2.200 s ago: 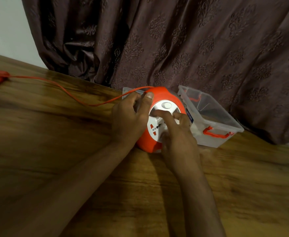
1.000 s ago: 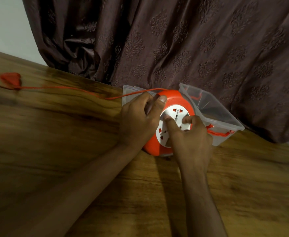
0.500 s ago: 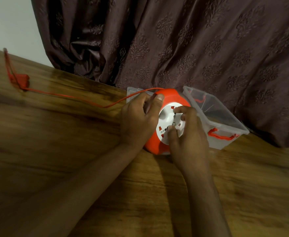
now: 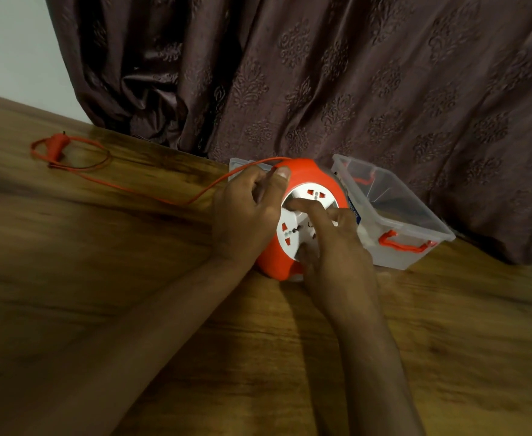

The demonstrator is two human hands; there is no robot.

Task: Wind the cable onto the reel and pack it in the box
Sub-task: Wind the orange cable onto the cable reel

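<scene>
An orange cable reel with a white socket face stands tilted on the wooden table. My left hand grips its left rim, thumb on the top edge. My right hand lies over the white face, with its index finger and thumb hooked onto that disc. An orange cable runs from the top of the reel leftward across the table to a loop and the orange plug. A clear plastic box with orange handles stands open just right of the reel.
A dark patterned curtain hangs along the table's back edge, right behind the box. A clear lid lies behind the reel. The table's far edge runs along the upper left beside a pale wall.
The plug has slid across the table toward the reel and the cable near it has curled into a loop. The white disc has turned under my right hand. My left hand kept its grip.
</scene>
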